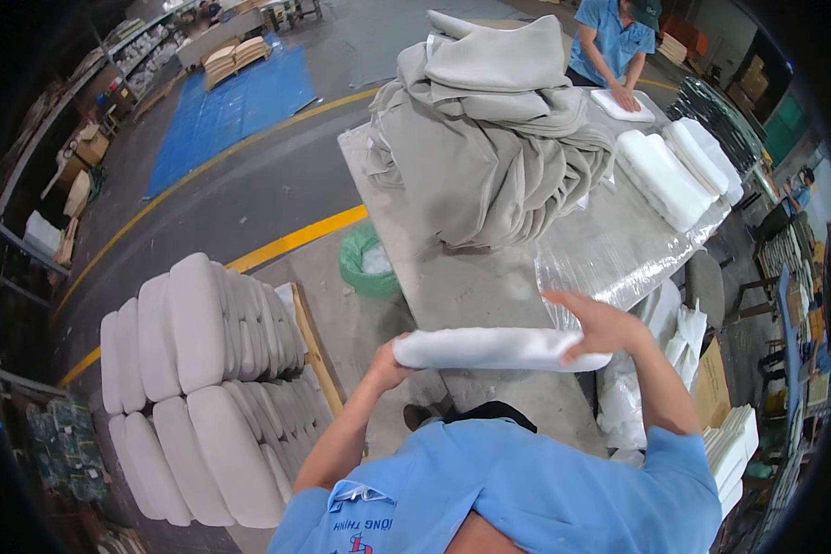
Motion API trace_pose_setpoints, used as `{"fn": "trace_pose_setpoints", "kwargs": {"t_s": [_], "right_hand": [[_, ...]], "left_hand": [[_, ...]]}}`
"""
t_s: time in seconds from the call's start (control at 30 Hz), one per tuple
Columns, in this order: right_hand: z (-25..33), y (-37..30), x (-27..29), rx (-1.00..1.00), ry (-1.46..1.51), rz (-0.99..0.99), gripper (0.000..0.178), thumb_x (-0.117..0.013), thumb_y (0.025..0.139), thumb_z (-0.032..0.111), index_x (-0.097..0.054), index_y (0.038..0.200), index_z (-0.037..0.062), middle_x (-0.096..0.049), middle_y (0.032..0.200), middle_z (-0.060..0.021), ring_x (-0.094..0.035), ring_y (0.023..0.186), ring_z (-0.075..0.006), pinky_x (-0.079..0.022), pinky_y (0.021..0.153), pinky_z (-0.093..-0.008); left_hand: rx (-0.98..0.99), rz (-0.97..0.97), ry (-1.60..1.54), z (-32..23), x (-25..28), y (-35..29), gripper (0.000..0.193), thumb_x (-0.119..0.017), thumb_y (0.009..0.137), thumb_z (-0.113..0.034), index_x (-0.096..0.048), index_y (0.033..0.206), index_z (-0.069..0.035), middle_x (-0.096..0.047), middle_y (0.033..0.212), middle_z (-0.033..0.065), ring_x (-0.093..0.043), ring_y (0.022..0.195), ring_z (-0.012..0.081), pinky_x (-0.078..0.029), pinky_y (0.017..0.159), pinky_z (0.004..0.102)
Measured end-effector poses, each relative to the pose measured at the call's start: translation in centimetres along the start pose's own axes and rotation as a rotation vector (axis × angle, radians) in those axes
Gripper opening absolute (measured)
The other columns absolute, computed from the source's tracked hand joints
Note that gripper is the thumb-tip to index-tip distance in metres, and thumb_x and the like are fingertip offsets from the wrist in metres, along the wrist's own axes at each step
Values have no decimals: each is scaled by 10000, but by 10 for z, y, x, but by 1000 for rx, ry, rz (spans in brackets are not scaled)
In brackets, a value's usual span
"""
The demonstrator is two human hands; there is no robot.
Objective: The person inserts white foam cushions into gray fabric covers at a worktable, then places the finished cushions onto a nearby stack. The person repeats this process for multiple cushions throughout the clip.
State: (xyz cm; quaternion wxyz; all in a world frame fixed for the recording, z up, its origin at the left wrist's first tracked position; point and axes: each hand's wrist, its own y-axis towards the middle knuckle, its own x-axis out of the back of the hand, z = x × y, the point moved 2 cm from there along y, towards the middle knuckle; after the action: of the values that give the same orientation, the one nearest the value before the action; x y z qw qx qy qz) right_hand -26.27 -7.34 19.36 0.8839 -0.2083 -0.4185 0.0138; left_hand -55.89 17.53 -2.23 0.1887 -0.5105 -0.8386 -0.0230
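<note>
A long white padded cushion insert (489,349) is held level in front of my body, on the near side of the table. My left hand (390,366) grips its left end, fingers closed round the edge. Over the right end is my right hand (605,325), open with fingers stretched out and slightly blurred; its thumb lies by the insert's surface. Just beyond, a tall heap of grey fabric covers (489,166) rests on the table (462,286).
Finished-looking grey cushions (198,323) stand in stacked rows on a wooden pallet at left. A green bin (365,263) is beside the table. White pads (665,180) lie at the table's far right, near a co-worker (609,46) pressing another pad. Clear plastic film (609,263) covers the right edge.
</note>
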Motion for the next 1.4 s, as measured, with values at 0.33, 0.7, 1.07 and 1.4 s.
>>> {"fn": "trace_pose_setpoints", "kwargs": {"t_s": [0.33,0.7,1.07,1.4], "right_hand": [[-76,-31,-63,-113,-156,-483,495,-857,721,192,-664,1172,125,-696,1005,-97,-678,994,-362,-549,868,-485],[-87,-7,-75,-92,-275,-528,561,-819,667,135,-678,1209,172,-659,986,-64,-658,972,-307,-531,832,-457],[-51,38,45,225,-123,-295,905,-886,781,299,-467,1560,106,-542,1451,-201,-574,1245,-418,-460,1038,-540],[40,254,232,400,-444,-1071,454,-750,910,237,-665,1321,63,-651,1346,-202,-625,1227,-381,-512,994,-467]], "left_hand": [[66,-60,160,-12,14,22,462,-846,820,-96,-707,1260,-64,-759,1214,132,-712,1148,292,-541,1001,385],[62,-57,181,-14,23,40,590,-826,841,-103,-614,1392,-83,-662,1375,153,-601,1327,330,-461,1132,392],[-372,66,881,-178,-33,38,706,-863,778,-231,-588,1423,-151,-658,1305,89,-615,1198,330,-453,1029,473],[-268,196,945,-134,-59,39,549,-809,736,-231,-669,1263,-167,-695,1186,52,-649,1105,302,-488,965,458]]}}
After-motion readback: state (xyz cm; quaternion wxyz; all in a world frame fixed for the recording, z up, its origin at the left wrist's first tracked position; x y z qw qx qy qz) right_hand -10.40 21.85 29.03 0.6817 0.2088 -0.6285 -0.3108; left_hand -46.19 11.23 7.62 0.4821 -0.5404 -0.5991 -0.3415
